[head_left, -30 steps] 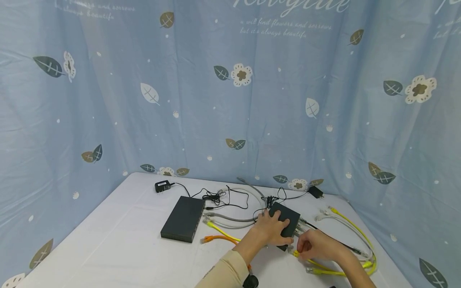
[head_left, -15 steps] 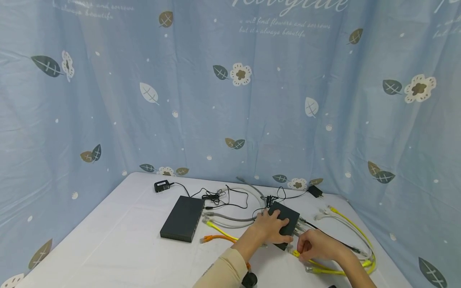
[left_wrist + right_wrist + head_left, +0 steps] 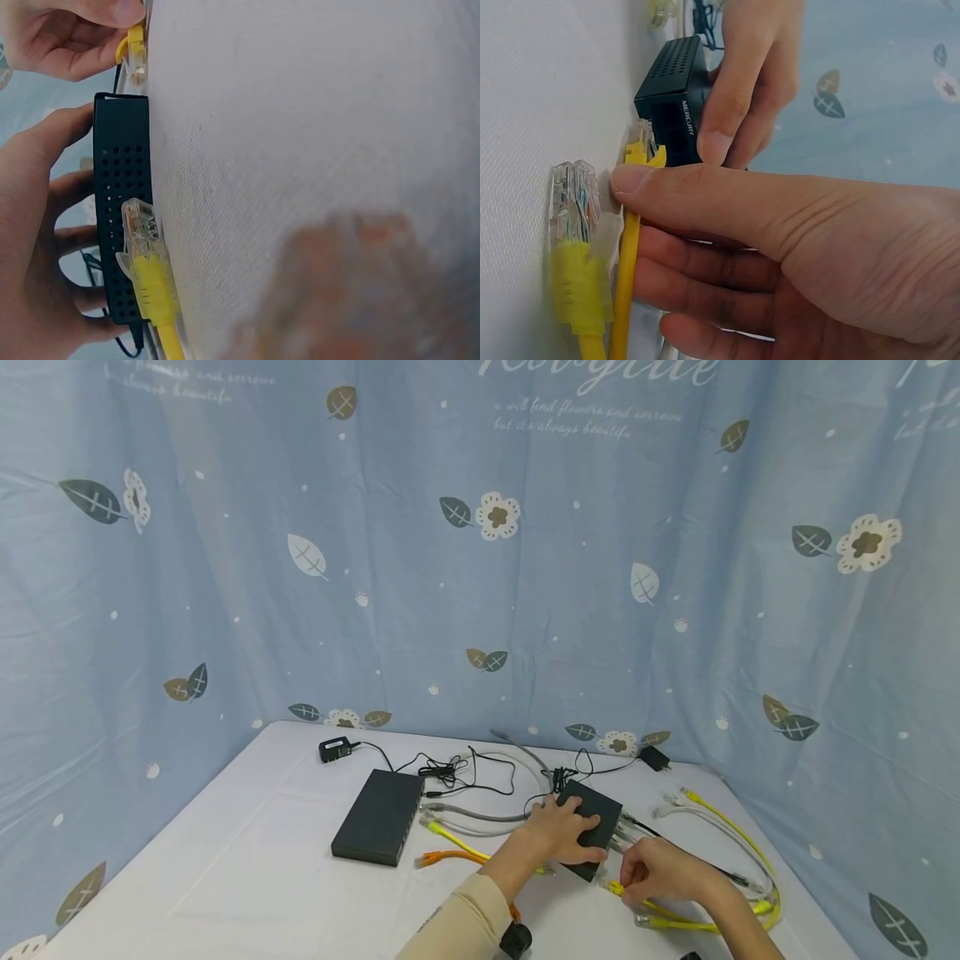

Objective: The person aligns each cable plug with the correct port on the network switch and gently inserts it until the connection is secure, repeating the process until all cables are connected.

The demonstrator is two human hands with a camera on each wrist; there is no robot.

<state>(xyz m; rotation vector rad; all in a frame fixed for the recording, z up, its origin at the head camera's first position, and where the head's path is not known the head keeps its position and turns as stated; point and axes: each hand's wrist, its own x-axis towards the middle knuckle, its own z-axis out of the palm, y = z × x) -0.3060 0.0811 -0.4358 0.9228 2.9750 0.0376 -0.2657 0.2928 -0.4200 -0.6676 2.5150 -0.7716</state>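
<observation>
Item: right hand (image 3: 660, 870), thumb and fingers drawn together in a pinch on a yellow plug (image 3: 636, 155), its clear tip aimed at the port side of the box below. Whether tip meets port, I cannot tell.
Item: black box (image 3: 124, 124), on the white table (image 3: 247, 868), under the left hand (image 3: 558, 833), whose spread fingers rest on top.
Step, as I judge it from my remove: lining plug up with port. Next move calls for a straight, level push, box held steady.
Item: spare yellow plug (image 3: 577, 289), loose, just beside the held cable.
Item: second black box (image 3: 378, 818), well apart, leftward.
By view: the right wrist alone gives me MERCURY lettering (image 3: 688, 118); the left wrist, a close look at the vented side; the head alone, an orange cable (image 3: 450, 857) and a black adapter (image 3: 335, 749).
</observation>
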